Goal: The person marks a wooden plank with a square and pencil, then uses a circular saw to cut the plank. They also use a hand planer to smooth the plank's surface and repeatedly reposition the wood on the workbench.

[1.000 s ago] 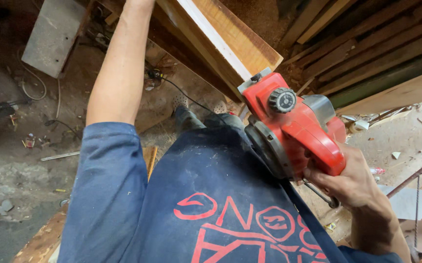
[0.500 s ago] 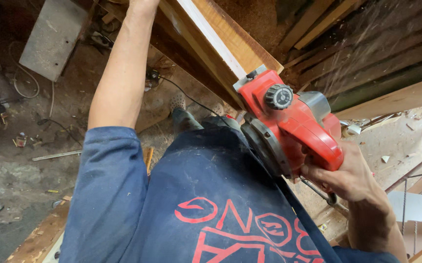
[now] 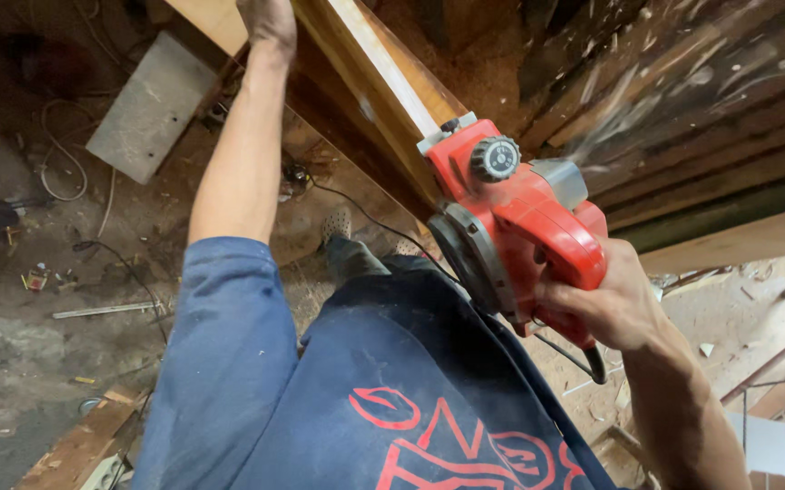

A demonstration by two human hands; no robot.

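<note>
Over a dusty workshop floor (image 3: 29,363), the right hand (image 3: 605,304) grips a red electric planer (image 3: 519,227) on a long wooden beam (image 3: 383,82); the left hand (image 3: 267,20) clasps the beam.

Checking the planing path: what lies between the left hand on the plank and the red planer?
In the head view, only a bare stretch of the wooden plank, its pale planed edge showing, lies between the left hand and the red planer, held by the right hand.

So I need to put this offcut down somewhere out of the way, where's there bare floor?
Bare floor lies far left, bordered by the thin metal strip and the white cord. Near the grey slab it is crowded with cables. By the right hand on the red planer, shavings fly. The left hand steadies the plank.
</note>
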